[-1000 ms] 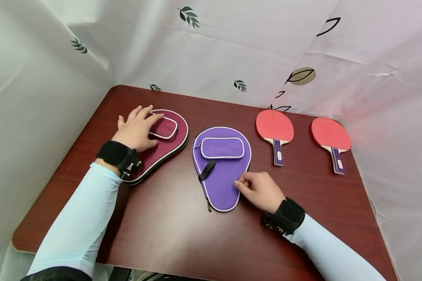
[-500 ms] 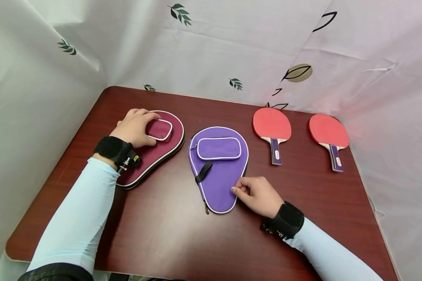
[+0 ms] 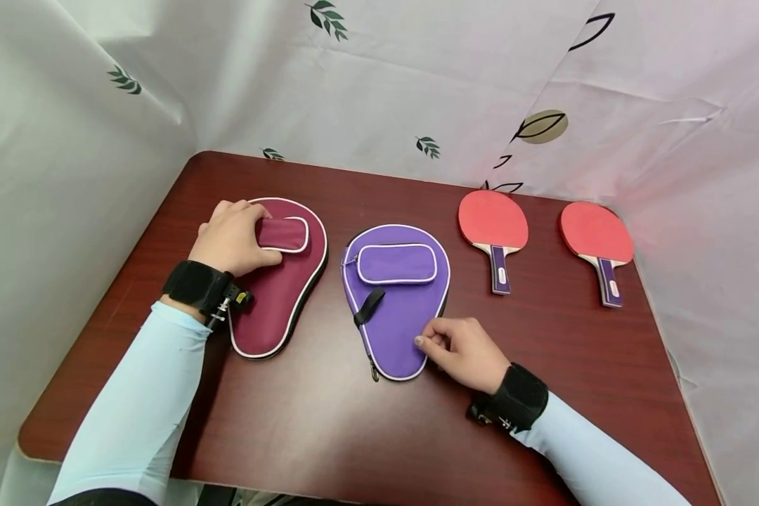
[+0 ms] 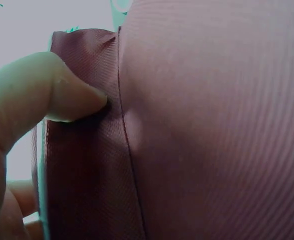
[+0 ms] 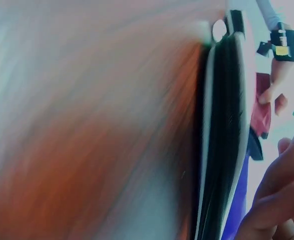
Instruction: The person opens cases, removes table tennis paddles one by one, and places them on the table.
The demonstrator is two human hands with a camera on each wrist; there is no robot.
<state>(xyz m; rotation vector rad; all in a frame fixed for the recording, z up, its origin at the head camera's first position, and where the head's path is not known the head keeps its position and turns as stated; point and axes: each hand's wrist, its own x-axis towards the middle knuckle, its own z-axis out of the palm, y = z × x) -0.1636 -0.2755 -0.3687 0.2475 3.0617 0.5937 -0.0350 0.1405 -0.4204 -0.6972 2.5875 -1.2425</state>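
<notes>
My left hand point(image 3: 228, 239) grips the pocket of a maroon table tennis paddle case point(image 3: 275, 302), thumb at the lower edge and fingers at the upper. In the left wrist view its thumb point(image 4: 71, 97) presses into the maroon fabric point(image 4: 86, 165). A purple paddle case point(image 3: 398, 316) lies to the right, with a front pocket, white piping and a black strap. Loosely curled, my right hand point(image 3: 464, 351) rests at that case's lower right edge. The right wrist view shows the curled fingers point(image 5: 282, 195) beside the case's black zipped side point(image 5: 224, 135).
Two red table tennis paddles point(image 3: 493, 219) point(image 3: 597, 232) lie at the back right, handles toward me. Everything sits on a dark red-brown table point(image 3: 329, 436). A white curtain point(image 3: 367, 84) with leaf prints stands along the back and sides.
The maroon case has turned, its narrow end swinging right and toward me. My left fingers have drawn in around its pocket. The right hand and purple case stay nearly still.
</notes>
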